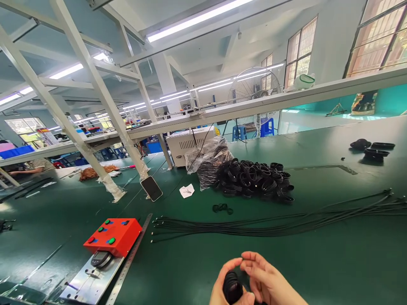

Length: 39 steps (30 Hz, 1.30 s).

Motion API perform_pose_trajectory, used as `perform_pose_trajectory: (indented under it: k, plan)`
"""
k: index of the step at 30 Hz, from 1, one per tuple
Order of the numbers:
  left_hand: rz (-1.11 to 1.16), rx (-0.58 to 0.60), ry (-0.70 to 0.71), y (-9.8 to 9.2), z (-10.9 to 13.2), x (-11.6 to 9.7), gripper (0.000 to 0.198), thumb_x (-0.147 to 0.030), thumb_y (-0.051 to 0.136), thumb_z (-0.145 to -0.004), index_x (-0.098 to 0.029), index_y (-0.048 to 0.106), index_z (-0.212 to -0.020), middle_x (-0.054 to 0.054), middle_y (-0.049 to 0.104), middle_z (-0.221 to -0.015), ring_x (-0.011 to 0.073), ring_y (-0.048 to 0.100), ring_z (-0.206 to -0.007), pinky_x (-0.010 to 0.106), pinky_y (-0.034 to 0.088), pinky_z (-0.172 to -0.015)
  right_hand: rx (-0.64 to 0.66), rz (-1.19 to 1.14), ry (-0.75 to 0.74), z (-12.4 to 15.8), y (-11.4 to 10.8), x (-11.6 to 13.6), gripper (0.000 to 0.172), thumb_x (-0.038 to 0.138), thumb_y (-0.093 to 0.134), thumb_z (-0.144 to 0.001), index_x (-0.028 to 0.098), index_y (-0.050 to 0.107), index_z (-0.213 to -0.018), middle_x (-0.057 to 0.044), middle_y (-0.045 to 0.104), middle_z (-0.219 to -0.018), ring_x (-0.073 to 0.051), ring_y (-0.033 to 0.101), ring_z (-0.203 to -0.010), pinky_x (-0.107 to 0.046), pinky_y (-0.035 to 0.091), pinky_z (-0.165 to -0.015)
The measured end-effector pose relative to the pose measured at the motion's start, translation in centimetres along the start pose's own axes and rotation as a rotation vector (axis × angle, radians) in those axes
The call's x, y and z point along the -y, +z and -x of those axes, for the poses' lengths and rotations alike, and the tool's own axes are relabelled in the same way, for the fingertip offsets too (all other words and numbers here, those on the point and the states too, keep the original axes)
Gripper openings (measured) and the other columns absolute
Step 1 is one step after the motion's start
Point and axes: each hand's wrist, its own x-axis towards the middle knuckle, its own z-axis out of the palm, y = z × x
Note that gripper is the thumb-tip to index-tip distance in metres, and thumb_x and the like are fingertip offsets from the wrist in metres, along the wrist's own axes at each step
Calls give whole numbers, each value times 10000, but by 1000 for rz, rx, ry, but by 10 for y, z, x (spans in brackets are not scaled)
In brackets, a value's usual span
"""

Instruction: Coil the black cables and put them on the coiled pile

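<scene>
Beside filled bag (pixel 208 164), black coils (pixel 251 177)

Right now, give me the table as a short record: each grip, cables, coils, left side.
Left grip: closed around a black coil
Right grip: fingertips meeting or almost meeting the left grip; whether it pinches anything is unclear
Cables: black, laid lengthwise across the green table, beyond both grips
Pile: many black coils behind the cables, beside a clear bag
Left side: red box, with a ruler along its right
Phone: tilted, at the foot of a post
</scene>
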Motion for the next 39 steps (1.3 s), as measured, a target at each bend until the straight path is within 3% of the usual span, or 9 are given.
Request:
perform_pose_trajectory:
  k: [3, 7, 11, 15, 19, 25, 32, 37, 39]
  plan:
    - [14, 10, -102, -11, 2, 3, 803, -365, 887, -570, -281, 515, -1277, -55, 603, -714, 82, 556, -545, 219, 399, -540, -121, 75, -99, 8, -2, 2, 396, 509, 698, -703, 236, 560, -954, 10, 561, -868, -95, 445, -523, -246, 355, -496]
    - [83, 133, -171, -20, 7, -2, 747, -382, 879, -610, -335, 460, -1226, 16, 633, -1031, 158, 707, -737, 255, 480, -619, 30, 240, -152, 24, -1, 12, 305, 519, 653, -811, 243, 629, -938, 15, 541, -784, -149, 507, -633, -279, 436, -611]
    - [87, 248, -195, -18, 8, -12, 757, -329, 900, -614, -326, 458, -1229, 41, 690, -1011, 178, 720, -768, 312, 526, -710, 151, 409, -184, 30, 2, 23, 148, 381, 645, -817, 239, 680, -840, -6, 530, -862, -168, 538, -714, -284, 441, -670]
    - [52, 168, -153, -15, 8, -15, 704, -300, 941, -521, -269, 586, -1129, 46, 709, -1002, 196, 714, -838, 341, 537, -794, 219, 569, -163, 31, -3, 38, 100, 279, 648, -767, 221, 624, -690, 4, 501, -816, -156, 492, -695, -275, 389, -644]
    - [-63, 52, -159, -14, 5, -10, 598, -298, 934, -507, -231, 642, -1026, 40, 719, -927, 128, 657, -657, 265, 530, -658, 275, 671, -150, 37, -4, 53, 61, 265, 621, -792, 233, 633, -741, 9, 462, -842, -148, 441, -683, -277, 375, -647]
    - [-46, 86, -144, -13, 1, -14, 594, -256, 950, -462, -206, 654, -975, 47, 743, -845, 175, 698, -678, 283, 557, -655, 415, 667, -169, 42, 5, 59, 74, 164, 568, -755, 228, 605, -760, -4, 461, -921, -148, 471, -736, -253, 370, -622]
    - [152, 302, -137, -22, 7, -26, 545, -174, 947, -493, -254, 716, -979, 83, 626, -1372, 208, 770, -768, 331, 602, -766, 308, 680, -98, 36, -5, 63, 102, 228, 534, -781, 212, 526, -681, 3, 457, -840, -171, 467, -757, -289, 403, -706]
    - [189, 337, -90, -12, 10, -35, 499, -94, 930, -495, -262, 732, -921, 88, 617, -1393, 341, 699, -1091, 387, 627, -778, 329, 486, -104, 27, -3, 46, 174, 332, 561, -819, 203, 586, -705, -17, 513, -872, -192, 504, -848, -294, 430, -770]
    - [174, 337, -113, -12, 11, -38, 493, -36, 911, -502, -267, 736, -901, 77, 604, -1416, 366, 600, -1244, 350, 616, -797, 348, 334, -66, 23, -3, 38, 237, 422, 604, -822, 198, 626, -749, 7, 501, -772, -147, 467, -700, -251, 406, -648]
